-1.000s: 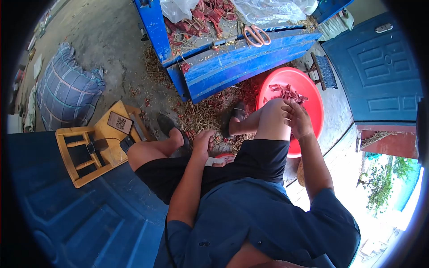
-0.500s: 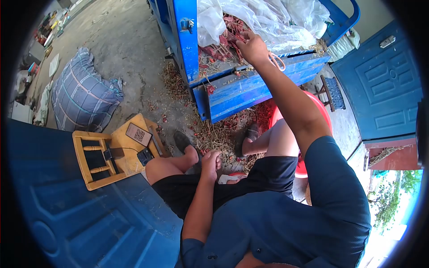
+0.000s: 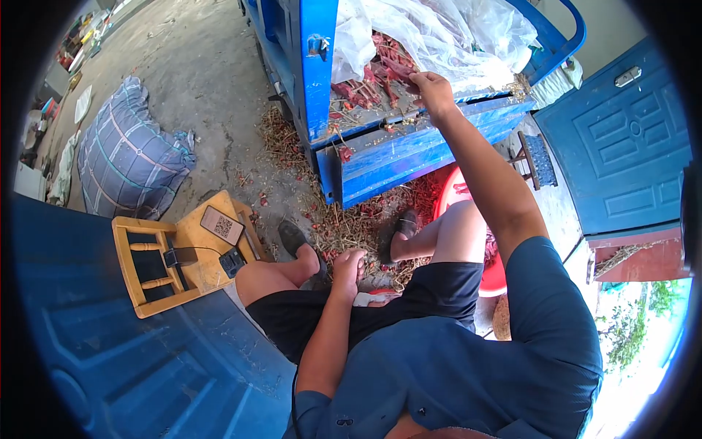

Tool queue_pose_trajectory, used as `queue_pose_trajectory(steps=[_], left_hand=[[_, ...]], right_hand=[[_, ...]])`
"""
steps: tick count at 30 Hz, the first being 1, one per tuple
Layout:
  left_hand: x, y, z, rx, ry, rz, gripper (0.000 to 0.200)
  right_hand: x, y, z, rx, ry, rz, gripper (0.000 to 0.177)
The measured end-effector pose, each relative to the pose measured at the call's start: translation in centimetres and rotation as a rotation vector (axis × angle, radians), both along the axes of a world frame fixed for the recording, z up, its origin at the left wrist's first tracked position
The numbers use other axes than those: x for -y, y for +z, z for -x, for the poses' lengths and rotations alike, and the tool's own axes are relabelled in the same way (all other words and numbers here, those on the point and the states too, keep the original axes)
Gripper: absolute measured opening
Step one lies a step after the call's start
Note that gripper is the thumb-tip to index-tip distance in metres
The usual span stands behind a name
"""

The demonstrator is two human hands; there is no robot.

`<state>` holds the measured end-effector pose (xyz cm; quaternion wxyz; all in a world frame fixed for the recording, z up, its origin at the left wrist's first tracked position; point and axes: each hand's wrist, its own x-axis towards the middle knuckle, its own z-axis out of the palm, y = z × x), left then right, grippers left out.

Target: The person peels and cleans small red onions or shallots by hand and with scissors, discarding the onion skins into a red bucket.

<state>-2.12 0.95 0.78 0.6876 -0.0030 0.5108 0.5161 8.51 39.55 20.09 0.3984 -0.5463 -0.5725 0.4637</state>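
Observation:
My right hand [image 3: 433, 94] reaches out to the edge of the blue truck bed [image 3: 398, 170], its fingers closed on a dark red dried pepper from the pile. Red dried peppers [image 3: 376, 80] with stems lie in the bed, partly under clear plastic sheeting [image 3: 431, 47]. Over my lap, my left hand [image 3: 349, 269] is curled closed; whatever it may hold is hidden. Behind my right forearm stands a red basin [image 3: 494, 279] with red pieces inside.
A wooden chair [image 3: 191, 235] at the left holds a phone-sized QR card [image 3: 221, 225] and a small black device [image 3: 232, 262]. Beyond it lies a checked cloth bundle [image 3: 130, 157]. Stems and peppers litter the floor [image 3: 344, 227]. A small stool [image 3: 537, 159] stands near the blue door [image 3: 629, 139].
My right hand has drawn back slightly to the right and down, now with a pepper between its fingers. The whole view has shifted a little; my left hand stays over my lap.

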Motion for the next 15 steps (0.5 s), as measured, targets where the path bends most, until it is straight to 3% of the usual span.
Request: queue_pose_trajectory(steps=[4,6,8,10,12,14,15], left_hand=[[0.0,0.1,-0.2,-0.012,-0.024,-0.008,0.010],[-0.1,-0.2,-0.4,-0.005,-0.024,-0.014,0.010],[0.0,-0.5,-0.6,0.003,-0.027,-0.013,0.010],[-0.2,-0.5,-1.0,0.004,-0.024,-0.005,0.007],[-0.3,-1.0,-1.5,-0.002,-0.052,-0.010,0.007],[-0.7,-1.4,-2.0,-0.015,-0.081,-0.021,0.007],[-0.8,-1.4,-2.3,-0.013,-0.098,-0.018,0.007]], right_hand=[[3.7,1.5,-7.1,-0.073,0.066,0.005,0.026],[7.3,1.8,-11.7,0.024,-0.054,-0.083,0.028],[9.5,-0.9,-18.7,0.213,-0.146,-0.138,0.034],[11.6,-3.4,-25.2,0.507,-0.207,0.018,0.034],[13.6,-6.0,-28.3,0.970,-0.259,-0.289,0.038],[13.5,-6.5,-27.6,0.953,-0.345,-0.298,0.036],[13.1,-5.3,-25.1,0.795,-0.296,-0.300,0.033]])
